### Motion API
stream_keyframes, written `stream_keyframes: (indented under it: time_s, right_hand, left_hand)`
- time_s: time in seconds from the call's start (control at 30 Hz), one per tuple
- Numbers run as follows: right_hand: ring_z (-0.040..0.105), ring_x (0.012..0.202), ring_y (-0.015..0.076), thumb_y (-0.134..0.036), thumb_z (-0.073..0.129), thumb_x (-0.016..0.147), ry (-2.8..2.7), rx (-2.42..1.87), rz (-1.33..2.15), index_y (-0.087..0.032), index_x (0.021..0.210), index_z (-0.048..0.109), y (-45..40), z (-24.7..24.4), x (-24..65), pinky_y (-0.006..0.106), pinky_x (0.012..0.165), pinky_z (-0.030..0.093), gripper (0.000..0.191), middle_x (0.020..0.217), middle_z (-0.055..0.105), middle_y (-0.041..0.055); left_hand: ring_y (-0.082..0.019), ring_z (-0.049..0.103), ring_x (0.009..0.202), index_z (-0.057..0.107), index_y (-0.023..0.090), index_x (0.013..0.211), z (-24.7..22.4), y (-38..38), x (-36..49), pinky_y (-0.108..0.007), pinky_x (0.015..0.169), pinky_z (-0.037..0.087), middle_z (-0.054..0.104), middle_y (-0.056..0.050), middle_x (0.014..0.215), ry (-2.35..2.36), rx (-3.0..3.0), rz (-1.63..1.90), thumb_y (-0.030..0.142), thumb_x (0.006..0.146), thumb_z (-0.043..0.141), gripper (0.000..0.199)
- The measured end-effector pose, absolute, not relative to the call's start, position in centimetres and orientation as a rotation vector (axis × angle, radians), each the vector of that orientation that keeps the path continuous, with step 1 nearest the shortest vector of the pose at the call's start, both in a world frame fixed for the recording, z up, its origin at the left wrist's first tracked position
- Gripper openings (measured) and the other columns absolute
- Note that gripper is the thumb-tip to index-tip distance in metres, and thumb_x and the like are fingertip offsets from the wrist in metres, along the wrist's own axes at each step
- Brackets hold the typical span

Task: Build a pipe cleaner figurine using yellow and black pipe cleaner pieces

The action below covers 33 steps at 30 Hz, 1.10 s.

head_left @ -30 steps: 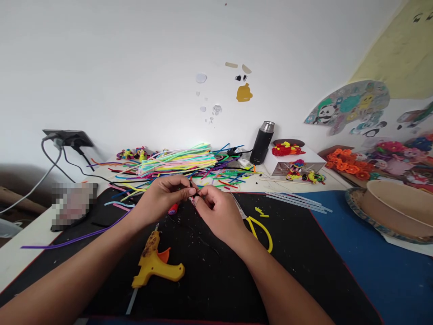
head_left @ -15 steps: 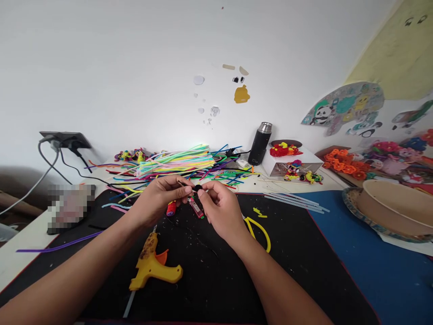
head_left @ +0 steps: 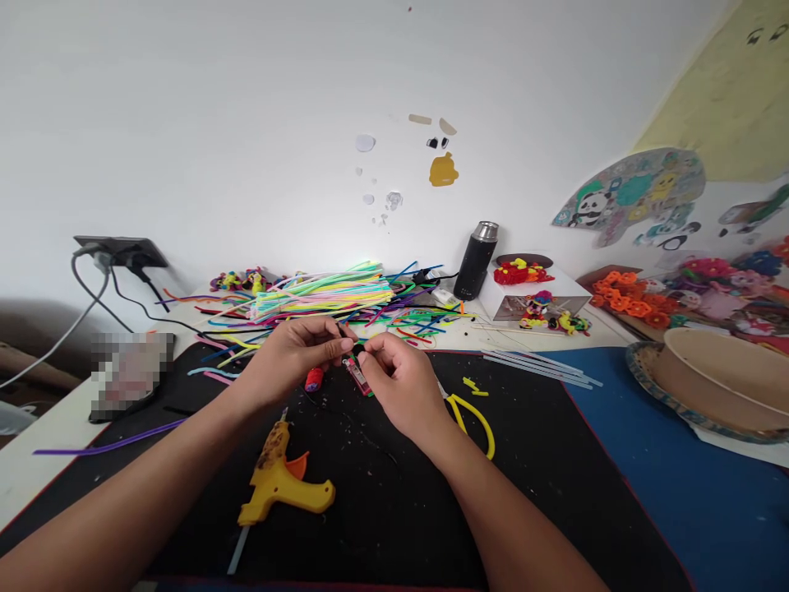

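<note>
My left hand (head_left: 297,355) pinches a thin black pipe cleaner (head_left: 343,331) between thumb and fingertips. Close beside it, my right hand (head_left: 400,382) has its fingers closed on the small dark rounded end (head_left: 358,349) of that piece. Below the fingertips lies a dark red lighter (head_left: 357,376), partly covered by my right hand. A short red coiled piece (head_left: 314,379) rests just under my left hand. Nearer to me is a yellow glue gun (head_left: 280,481), a glue stick poking from its back. Yellow-handled scissors (head_left: 484,419) are partly hidden behind my right wrist.
A heap of coloured pipe cleaners (head_left: 326,294) lies along the wall. Farther right stand a black thermos bottle (head_left: 476,261) and a white box (head_left: 502,308). Clear glue sticks (head_left: 542,368) and a round tan bowl (head_left: 727,378) sit at the right. Two purple pipe cleaners (head_left: 111,444) are at left.
Both hands stay together around the black pipe cleaner, their fingers shifting slightly. My right hand covers a little more of the lighter. The whole view has shifted slightly.
</note>
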State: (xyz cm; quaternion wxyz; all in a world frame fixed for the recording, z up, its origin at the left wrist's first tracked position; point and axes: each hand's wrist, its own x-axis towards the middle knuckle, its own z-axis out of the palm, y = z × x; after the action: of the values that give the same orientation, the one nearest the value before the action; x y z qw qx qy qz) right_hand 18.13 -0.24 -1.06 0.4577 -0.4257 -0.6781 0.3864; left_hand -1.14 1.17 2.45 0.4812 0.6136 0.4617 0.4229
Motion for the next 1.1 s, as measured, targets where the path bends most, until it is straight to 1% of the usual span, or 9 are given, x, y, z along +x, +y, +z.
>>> stream_keyframes:
  time_s: [0.1, 0.2, 0.37, 0.43, 0.57, 0.7, 0.8, 0.97, 1.1]
  right_hand:
    - [0.049, 0.056, 0.0138, -0.035, 0.061, 0.096, -1.640, -1.041, 0.982, -0.023, 0.089, 0.064, -0.1, -1.3, 18.1, 0.027, 0.055, 0.034, 0.014, 0.063, 0.053, -0.0057]
    - [0.049, 0.057, 0.0139, -0.037, 0.063, 0.096, -1.619, -1.030, 1.019, -0.023, 0.090, 0.064, -0.1, -1.5, 18.1, 0.026, 0.055, 0.035, 0.015, 0.064, 0.054, -0.0053]
    - [0.045, 0.046, 0.0116, -0.042, 0.063, 0.096, -1.560, -0.994, 1.175, -0.022, 0.092, 0.065, 0.2, -1.2, 18.5, 0.025, 0.047, 0.033, 0.020, 0.058, 0.051, -0.0072]
    - [0.044, 0.042, 0.0109, -0.045, 0.065, 0.095, -1.494, -0.995, 1.185, -0.022, 0.092, 0.065, 0.4, -0.9, 18.8, 0.025, 0.044, 0.033, 0.024, 0.056, 0.050, -0.0079]
    - [0.043, 0.039, 0.0105, -0.051, 0.068, 0.092, -1.320, -0.999, 1.189, -0.022, 0.090, 0.064, 1.0, -0.3, 19.6, 0.024, 0.041, 0.031, 0.029, 0.050, 0.049, -0.0093]
    - [0.043, 0.038, 0.0100, -0.051, 0.070, 0.090, -1.256, -0.987, 1.215, -0.021, 0.089, 0.063, 1.3, -0.5, 19.7, 0.023, 0.039, 0.031, 0.031, 0.049, 0.048, -0.0097]
    - [0.044, 0.038, 0.0099, -0.051, 0.070, 0.091, -1.274, -0.986, 1.224, -0.021, 0.091, 0.064, 1.2, -0.7, 19.6, 0.023, 0.039, 0.033, 0.031, 0.050, 0.049, -0.0094]
    - [0.043, 0.038, 0.0093, -0.052, 0.069, 0.092, -1.289, -0.972, 1.234, -0.021, 0.091, 0.064, 1.1, -0.9, 19.3, 0.022, 0.039, 0.033, 0.032, 0.051, 0.049, -0.0096]
    - [0.043, 0.038, 0.0093, -0.052, 0.070, 0.092, -1.299, -0.970, 1.241, -0.021, 0.090, 0.064, 1.0, -0.9, 19.2, 0.022, 0.039, 0.033, 0.031, 0.050, 0.050, -0.0092]
  left_hand:
    - [-0.014, 0.061, 0.060, 0.078, 0.019, 0.092, 2.9, 1.4, -1.9, -0.026, 0.054, 0.050, 0.071, -0.002, 0.074, 1.138, 1.552, 0.976, 0.047, 0.075, 0.090, 0.035]
    - [-0.016, 0.063, 0.063, 0.077, 0.018, 0.090, 3.2, 1.6, -2.7, -0.027, 0.060, 0.052, 0.071, -0.003, 0.075, 1.149, 1.651, 0.890, 0.047, 0.080, 0.086, 0.032]
    - [-0.018, 0.068, 0.074, 0.080, 0.020, 0.089, 2.9, 2.0, -3.7, -0.027, 0.070, 0.052, 0.077, -0.004, 0.082, 1.208, 1.895, 0.805, 0.046, 0.088, 0.077, 0.026]
    - [-0.019, 0.070, 0.078, 0.081, 0.022, 0.093, 2.4, 2.1, -3.9, -0.026, 0.070, 0.052, 0.079, -0.004, 0.086, 1.207, 1.941, 0.776, 0.046, 0.089, 0.075, 0.025]
    - [-0.017, 0.069, 0.072, 0.081, 0.024, 0.097, 1.4, 2.0, -3.4, -0.023, 0.065, 0.049, 0.079, -0.001, 0.084, 1.211, 2.020, 0.628, 0.042, 0.093, 0.069, 0.022]
    - [-0.019, 0.072, 0.079, 0.080, 0.026, 0.095, 0.3, 1.4, -1.9, -0.024, 0.071, 0.048, 0.081, 0.001, 0.087, 1.203, 2.138, 0.491, 0.032, 0.093, 0.064, 0.017]
    - [-0.020, 0.073, 0.083, 0.080, 0.027, 0.097, -0.8, 1.1, -0.7, -0.026, 0.071, 0.047, 0.082, 0.001, 0.092, 1.193, 2.288, 0.383, 0.027, 0.094, 0.063, 0.017]
    - [-0.023, 0.071, 0.090, 0.079, 0.023, 0.097, -2.2, 1.0, 0.0, -0.031, 0.076, 0.047, 0.079, -0.004, 0.098, 1.218, 2.586, 0.218, 0.017, 0.094, 0.063, 0.017]
    - [-0.027, 0.066, 0.096, 0.078, 0.021, 0.090, -3.0, 1.0, -0.2, -0.036, 0.083, 0.047, 0.074, -0.008, 0.094, 1.146, 2.785, 0.180, 0.013, 0.092, 0.067, 0.014]
